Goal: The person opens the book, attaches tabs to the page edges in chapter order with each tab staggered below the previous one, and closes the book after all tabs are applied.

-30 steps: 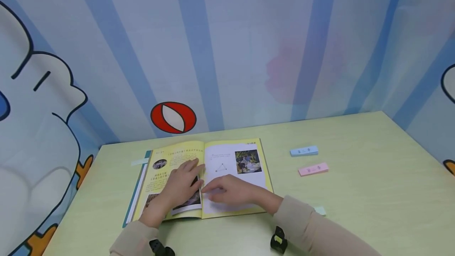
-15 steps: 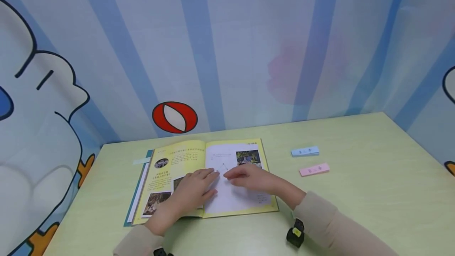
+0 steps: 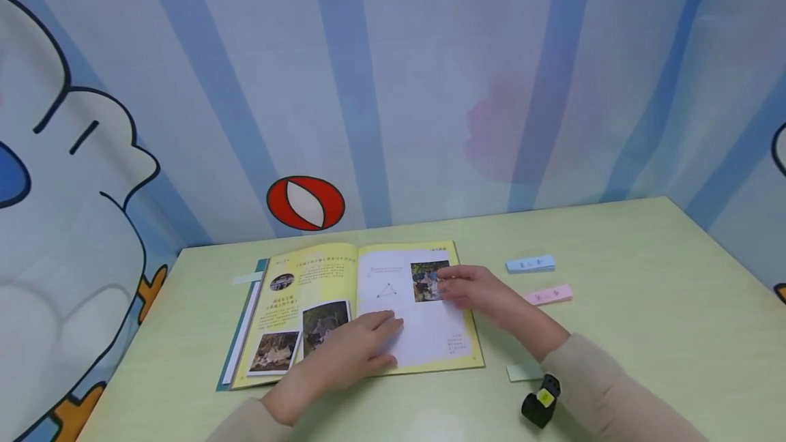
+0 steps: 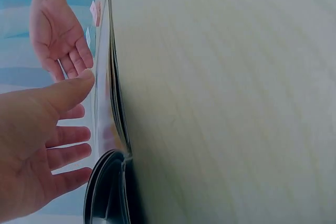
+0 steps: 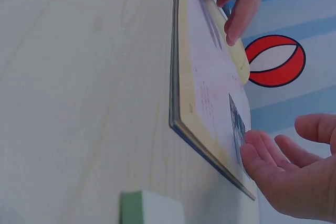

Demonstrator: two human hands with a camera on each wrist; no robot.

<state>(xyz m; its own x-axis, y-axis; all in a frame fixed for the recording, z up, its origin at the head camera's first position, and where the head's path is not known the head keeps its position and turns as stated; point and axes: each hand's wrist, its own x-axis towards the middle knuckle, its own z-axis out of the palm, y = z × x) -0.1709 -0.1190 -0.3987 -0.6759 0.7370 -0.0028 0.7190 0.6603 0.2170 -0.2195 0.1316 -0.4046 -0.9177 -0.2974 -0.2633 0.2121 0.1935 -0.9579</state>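
Yellow-edged, the book [image 3: 368, 302] lies spread on the table [image 3: 645, 292]. The left hand [image 3: 353, 348] is over its lower middle, fingers straight; contact is hard to tell. The right hand [image 3: 475, 288], fingers loosely curved around nothing, is at the photo [image 3: 422, 285] on the right page. Rightward lie 3 pieces: blue paper [image 3: 530, 264], pink paper [image 3: 552, 294], pale green paper [image 3: 523, 373].

Left hand [image 3: 353, 345] and right hand [image 3: 481, 290], apart and relaxed.
The left one's fingers [image 4: 70, 156] extend, spread, with the thumb [image 4: 68, 92] held away; the right reaches farther forward, its fingers bent slightly.
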